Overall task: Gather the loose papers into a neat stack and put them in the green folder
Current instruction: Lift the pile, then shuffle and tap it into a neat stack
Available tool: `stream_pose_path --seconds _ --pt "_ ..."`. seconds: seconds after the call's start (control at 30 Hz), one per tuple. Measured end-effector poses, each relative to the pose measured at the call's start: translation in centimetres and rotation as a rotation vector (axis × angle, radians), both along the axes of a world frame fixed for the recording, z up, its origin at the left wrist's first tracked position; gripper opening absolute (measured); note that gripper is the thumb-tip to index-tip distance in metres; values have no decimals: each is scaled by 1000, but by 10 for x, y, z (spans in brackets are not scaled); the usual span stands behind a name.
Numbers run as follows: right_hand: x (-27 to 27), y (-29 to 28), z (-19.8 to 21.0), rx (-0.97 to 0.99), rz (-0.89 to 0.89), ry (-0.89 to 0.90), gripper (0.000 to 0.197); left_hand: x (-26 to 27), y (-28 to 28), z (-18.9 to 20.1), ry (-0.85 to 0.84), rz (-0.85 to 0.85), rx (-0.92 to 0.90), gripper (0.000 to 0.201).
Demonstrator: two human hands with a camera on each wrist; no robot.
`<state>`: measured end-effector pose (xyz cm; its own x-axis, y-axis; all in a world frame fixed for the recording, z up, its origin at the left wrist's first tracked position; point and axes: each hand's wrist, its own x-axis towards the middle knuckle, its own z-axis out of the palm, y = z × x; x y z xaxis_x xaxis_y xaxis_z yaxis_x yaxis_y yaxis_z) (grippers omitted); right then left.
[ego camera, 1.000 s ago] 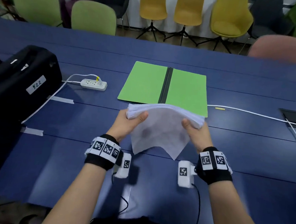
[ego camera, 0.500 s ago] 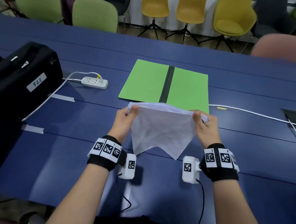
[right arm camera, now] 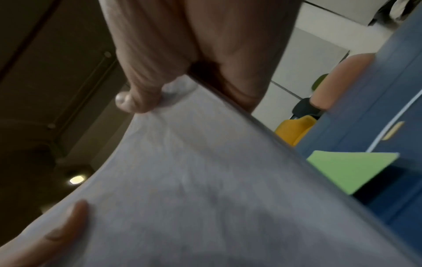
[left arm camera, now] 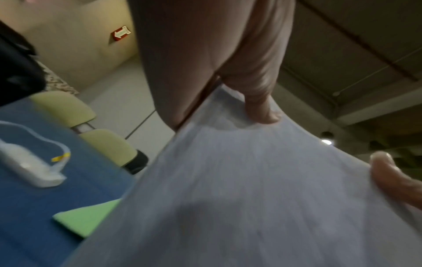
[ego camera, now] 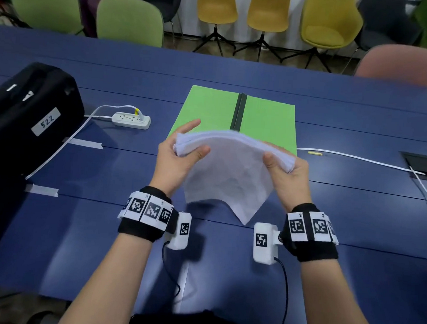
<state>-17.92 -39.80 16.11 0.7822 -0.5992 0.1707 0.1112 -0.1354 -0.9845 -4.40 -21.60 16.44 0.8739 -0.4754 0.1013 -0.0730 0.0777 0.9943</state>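
Above the blue table (ego camera: 329, 220) we hold the paper stack (ego camera: 228, 173) w/ both hands: left hand (ego camera: 176, 159) pinches its left end, thumb on top; right hand (ego camera: 288, 178) grips the right end. Stack sags mid-air, just in front of the open green folder (ego camera: 268, 122).

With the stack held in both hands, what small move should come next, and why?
Probably carry the papers forward and lower them onto one half of the open folder. Both the left hand and right hand grip the stack's ends above the table, and the folder lies open just beyond.
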Motion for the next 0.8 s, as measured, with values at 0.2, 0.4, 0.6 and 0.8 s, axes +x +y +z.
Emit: stream_pose_path --seconds 0.2,0.4,0.6,0.8 --pt "-5 -3 -5 -17 123 155 21 12 12 -27 200 -212 233 44" --pt "-5 -23 3 -349 3 206 17 7 -4 -10 -60 -68 327 24" --pt "1 -9 27 -769 138 562 45 -7 -14 25 -424 -273 542 53" --pt "5 -5 8 -575 138 400 43 4 -7 15 -314 -344 475 42"
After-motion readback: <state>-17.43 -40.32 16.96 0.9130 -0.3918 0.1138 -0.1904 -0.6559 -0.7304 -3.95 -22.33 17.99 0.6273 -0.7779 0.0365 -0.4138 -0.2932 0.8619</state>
